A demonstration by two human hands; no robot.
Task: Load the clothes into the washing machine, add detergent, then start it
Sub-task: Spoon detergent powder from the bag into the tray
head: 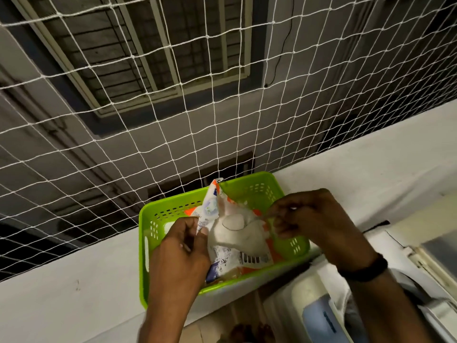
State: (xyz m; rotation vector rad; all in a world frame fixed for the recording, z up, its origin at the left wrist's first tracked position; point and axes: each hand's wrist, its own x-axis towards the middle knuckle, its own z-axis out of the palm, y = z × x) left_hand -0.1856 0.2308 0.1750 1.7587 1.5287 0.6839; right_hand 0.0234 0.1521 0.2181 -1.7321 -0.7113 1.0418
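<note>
Left hand (pixel 180 253), right hand (pixel 316 219) pinch 1 packet (pixel 237 240) in 1 basket (pixel 269 201).

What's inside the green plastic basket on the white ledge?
A white-and-orange detergent pouch, its mouth pulled open by the left hand and right hand, pale contents showing inside. The pouch and hands cover most of the green plastic basket floor, so anything beneath is hidden.

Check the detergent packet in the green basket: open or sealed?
Open: the left hand and right hand pull the detergent packet apart at its mouth, showing pale contents inside.
</note>
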